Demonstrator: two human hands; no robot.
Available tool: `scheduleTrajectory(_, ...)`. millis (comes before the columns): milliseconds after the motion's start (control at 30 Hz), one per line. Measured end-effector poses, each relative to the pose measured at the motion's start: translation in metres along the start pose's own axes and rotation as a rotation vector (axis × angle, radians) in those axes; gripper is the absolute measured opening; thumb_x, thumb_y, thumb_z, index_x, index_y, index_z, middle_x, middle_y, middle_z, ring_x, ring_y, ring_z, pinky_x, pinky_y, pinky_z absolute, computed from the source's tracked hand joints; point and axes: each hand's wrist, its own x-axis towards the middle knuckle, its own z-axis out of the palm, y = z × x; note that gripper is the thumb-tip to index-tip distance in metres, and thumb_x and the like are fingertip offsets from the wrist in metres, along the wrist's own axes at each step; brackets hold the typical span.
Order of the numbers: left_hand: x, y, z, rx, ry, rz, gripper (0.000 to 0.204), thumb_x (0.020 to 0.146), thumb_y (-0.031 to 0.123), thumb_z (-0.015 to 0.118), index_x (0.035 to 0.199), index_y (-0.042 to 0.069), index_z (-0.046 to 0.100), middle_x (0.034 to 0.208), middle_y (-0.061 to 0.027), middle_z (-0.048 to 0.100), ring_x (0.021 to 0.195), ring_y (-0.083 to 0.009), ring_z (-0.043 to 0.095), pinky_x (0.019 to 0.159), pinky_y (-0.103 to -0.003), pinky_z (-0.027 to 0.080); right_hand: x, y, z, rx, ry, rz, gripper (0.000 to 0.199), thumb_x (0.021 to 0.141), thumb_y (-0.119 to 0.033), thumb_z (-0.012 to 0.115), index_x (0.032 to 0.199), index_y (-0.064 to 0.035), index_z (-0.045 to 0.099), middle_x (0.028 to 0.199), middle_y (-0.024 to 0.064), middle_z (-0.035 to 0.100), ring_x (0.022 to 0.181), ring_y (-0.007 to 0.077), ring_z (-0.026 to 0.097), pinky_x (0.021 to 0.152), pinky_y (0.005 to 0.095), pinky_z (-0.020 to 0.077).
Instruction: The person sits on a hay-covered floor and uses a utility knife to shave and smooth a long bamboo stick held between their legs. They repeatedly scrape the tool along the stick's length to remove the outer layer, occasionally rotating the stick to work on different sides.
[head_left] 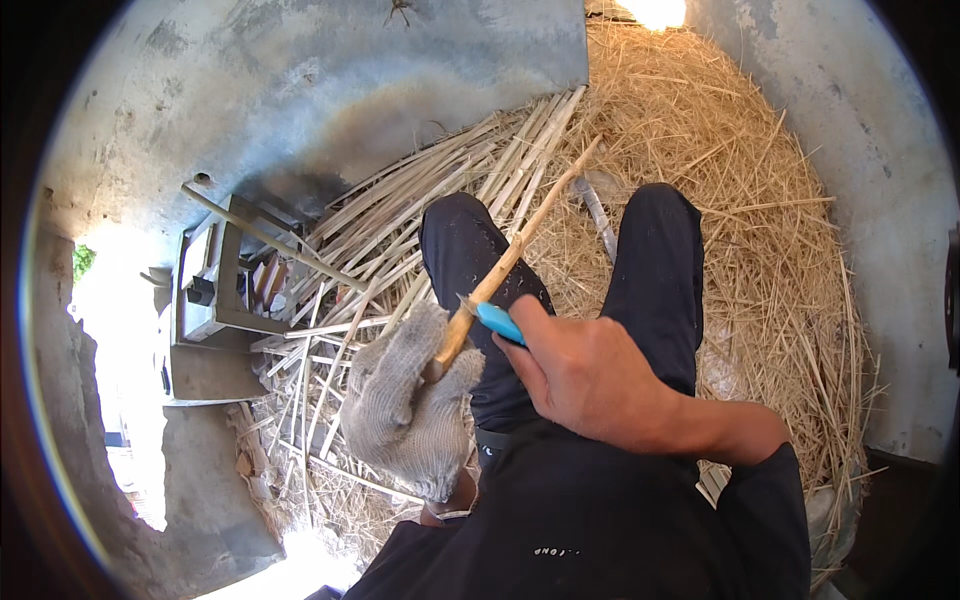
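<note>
We held the cane (510, 255) slanted up over our knees, so its tip pointed away. Our gloved left hand (410, 405) clenched its lower end; just right of the cane our bare right hand (580, 375) gripped a blue-handled knife (497, 322) (blade against it). Left of the cane lay split strips (400, 220).

Single view only, from a head-worn fisheye camera, left of a pair. Aimed steeply downward over the seated lap. Very near to the hands: gloved left hand (410, 405) and bare right hand (585, 375) close to frame centre, forearms entering from the lower edge. Knees and legs directly below the lens. Straw (740, 190) ahead and to the right, concrete wall (300, 80) at the top. Straight edges bent near the dark circular rim. No second view for overlap.
</note>
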Motion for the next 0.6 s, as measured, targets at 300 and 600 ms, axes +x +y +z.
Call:
scheduleTrajectory(300,-0.001,-0.005,-0.008,0.116,-0.050,0.101,0.053,0.056,-0.002,0.089,0.107,0.001,0.074,0.098,-0.0123,0.073,0.082,-0.0152,0.068,0.066,-0.023,0.053,-0.004,-0.002,0.003,-0.020,-0.046,0.056,0.023,0.092,-0.015,0.065,0.091,-0.0024,0.046,0.057,0.0166,0.056,0.050,0.0381,0.060,0.044,0.0459,0.0460)
scheduleTrajectory(600,0.000,0.003,0.000,0.165,-0.001,0.074,0.042,0.070,-0.013,0.071,0.111,-0.010,0.067,0.101,-0.0165,0.063,0.093,-0.0321,0.069,0.072,-0.032,0.064,0.009,0.032,0.019,-0.164,0.090,0.073,0.023,0.094,-0.017,0.063,0.089,-0.0030,0.045,0.052,0.0133,0.052,0.046,0.0332,0.058,0.042,0.0419,0.0457)
